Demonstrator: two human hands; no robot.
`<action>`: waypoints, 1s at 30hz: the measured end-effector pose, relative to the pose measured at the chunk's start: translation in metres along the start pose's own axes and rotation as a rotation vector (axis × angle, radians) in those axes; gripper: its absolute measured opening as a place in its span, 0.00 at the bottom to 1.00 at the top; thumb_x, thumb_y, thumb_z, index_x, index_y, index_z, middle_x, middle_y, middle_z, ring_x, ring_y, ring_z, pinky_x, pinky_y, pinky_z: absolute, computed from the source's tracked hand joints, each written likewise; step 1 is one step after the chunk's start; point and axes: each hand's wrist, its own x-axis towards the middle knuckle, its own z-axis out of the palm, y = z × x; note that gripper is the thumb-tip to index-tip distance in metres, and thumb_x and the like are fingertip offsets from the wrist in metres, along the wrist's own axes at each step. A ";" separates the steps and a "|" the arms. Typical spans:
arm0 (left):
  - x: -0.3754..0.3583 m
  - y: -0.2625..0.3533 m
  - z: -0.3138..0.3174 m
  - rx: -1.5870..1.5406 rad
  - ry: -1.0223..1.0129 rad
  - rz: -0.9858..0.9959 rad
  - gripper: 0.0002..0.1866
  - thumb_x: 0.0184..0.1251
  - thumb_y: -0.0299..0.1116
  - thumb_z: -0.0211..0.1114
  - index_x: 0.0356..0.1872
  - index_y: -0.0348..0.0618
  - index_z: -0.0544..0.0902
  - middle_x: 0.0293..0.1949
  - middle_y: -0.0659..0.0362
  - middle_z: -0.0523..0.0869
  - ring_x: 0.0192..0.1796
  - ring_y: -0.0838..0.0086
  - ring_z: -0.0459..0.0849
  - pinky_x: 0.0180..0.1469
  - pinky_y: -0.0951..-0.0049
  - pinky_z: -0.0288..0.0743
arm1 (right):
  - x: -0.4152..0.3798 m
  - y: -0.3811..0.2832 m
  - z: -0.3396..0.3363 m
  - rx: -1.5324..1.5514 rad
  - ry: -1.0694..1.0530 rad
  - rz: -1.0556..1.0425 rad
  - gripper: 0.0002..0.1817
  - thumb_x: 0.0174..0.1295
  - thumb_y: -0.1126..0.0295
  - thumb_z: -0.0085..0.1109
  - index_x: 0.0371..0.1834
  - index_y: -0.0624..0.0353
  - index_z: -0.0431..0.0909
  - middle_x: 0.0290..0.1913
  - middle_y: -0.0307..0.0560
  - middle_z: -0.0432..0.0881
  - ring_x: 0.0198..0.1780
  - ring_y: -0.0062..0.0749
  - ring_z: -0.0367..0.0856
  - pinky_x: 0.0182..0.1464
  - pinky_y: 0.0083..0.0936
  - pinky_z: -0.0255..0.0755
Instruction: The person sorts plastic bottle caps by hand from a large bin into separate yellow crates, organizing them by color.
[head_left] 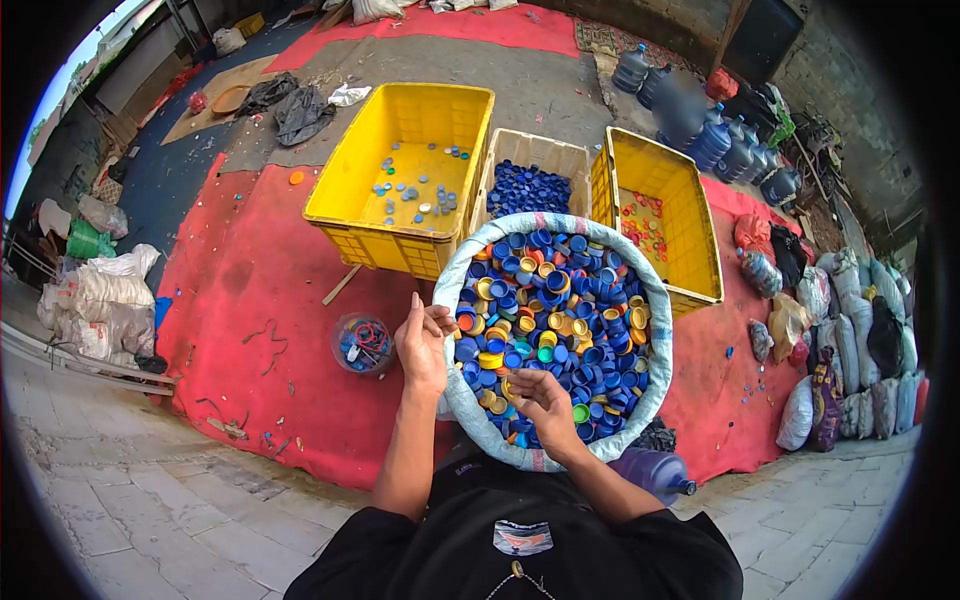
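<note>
A large sack with a rolled, pale blue rim (655,375) stands in front of me, filled with loose bottle caps (590,350), mostly blue with yellow, orange and green ones mixed in. My left hand (422,345) is raised over the sack's left rim, palm turned inward, thumb apart from its loosely curled fingers; nothing shows in it. Lower in the sack, my right hand (545,405) reaches over the caps with bent fingers. A yellow bottle cap (508,388) appears between its fingertips and thumb.
Beyond the sack stand a yellow crate (385,240) with scattered caps, a whitish crate (540,145) of blue caps and another yellow crate (705,240) with red caps. A small tub (362,345) is at left; a water jug (655,475) lies beside me. Filled bags (850,330) line the right.
</note>
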 end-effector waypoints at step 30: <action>0.044 -0.115 0.099 1.207 -0.387 0.423 0.31 0.56 0.37 0.75 0.60 0.35 0.77 0.51 0.47 0.86 0.53 0.61 0.85 0.56 0.65 0.77 | -0.065 0.002 -0.110 -0.206 0.404 -0.220 0.16 0.60 0.79 0.59 0.52 0.67 0.76 0.39 0.45 0.84 0.39 0.22 0.82 0.44 0.21 0.77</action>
